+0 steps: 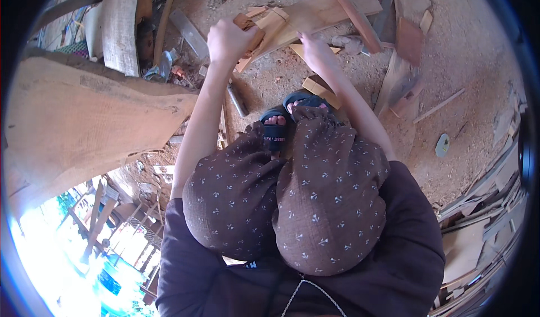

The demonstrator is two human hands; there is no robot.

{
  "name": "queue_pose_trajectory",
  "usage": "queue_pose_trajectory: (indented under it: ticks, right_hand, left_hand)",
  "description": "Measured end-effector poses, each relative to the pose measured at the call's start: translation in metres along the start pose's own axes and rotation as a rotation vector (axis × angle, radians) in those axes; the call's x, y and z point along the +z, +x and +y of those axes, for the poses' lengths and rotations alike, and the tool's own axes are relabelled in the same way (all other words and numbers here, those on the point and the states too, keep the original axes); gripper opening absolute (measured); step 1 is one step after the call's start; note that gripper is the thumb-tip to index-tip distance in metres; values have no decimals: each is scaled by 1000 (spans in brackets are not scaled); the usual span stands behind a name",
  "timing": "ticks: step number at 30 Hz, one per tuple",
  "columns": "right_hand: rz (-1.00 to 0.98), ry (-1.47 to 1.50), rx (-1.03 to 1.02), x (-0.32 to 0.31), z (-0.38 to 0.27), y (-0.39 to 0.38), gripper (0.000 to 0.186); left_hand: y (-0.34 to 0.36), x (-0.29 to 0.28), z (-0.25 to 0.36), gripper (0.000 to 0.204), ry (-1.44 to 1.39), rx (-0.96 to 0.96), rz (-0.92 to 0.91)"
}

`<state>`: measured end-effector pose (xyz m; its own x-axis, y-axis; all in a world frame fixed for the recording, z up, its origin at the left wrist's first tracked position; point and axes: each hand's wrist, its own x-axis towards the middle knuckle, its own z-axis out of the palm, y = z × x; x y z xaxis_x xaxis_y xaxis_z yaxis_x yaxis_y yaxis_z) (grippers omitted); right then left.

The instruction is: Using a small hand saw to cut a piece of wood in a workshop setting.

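Note:
I squat low over the ground, both arms stretched ahead. My left hand [228, 40] is closed around a reddish-brown wooden block [251, 33], which stands against a light piece of wood [273, 25]. A long pale plank [332, 9] lies on the ground beyond, running up to the right. My right hand [318, 53] is over the plank's near edge with its fingers drawn together; whatever they hold is too small or blurred to make out. Close under that wrist, a yellowish wood block [322, 91] rests beside my sandalled foot.
A large wooden slab [84, 126] fills the left side. A metal tube-like piece [237, 100] lies near my left forearm. Several boards and a reddish strip [354, 16] lie at the far side. Stacked thin boards [484, 227] line the right edge; a round pale disc [442, 145] lies nearby.

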<state>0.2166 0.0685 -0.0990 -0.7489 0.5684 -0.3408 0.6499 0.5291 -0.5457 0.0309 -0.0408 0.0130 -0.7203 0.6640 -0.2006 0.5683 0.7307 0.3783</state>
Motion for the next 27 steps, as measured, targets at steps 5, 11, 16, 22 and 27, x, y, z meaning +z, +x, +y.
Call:
queue_pose_trajectory:
  ticks: [5, 11, 16, 22, 27]
  right_hand:
    - [-38, -22, 58, -10, 18, -45, 24]
    - [46, -37, -28, -4, 3, -6, 24]
    - [34, -39, 2, 0, -6, -5, 25]
    - [-29, -73, 117, -20, 6, -59, 25]
    - [31, -80, -43, -12, -15, 8, 26]
  left_hand:
    - [-2, -4, 5, 43, 22, -49, -73]
    - [-1, -9, 8, 44, -37, 49, -140]
    - [-4, -3, 0, 44, 3, 16, -38]
    - [3, -7, -3, 46, 11, -21, -107]
    - [5, -6, 2, 42, -3, 23, -113]
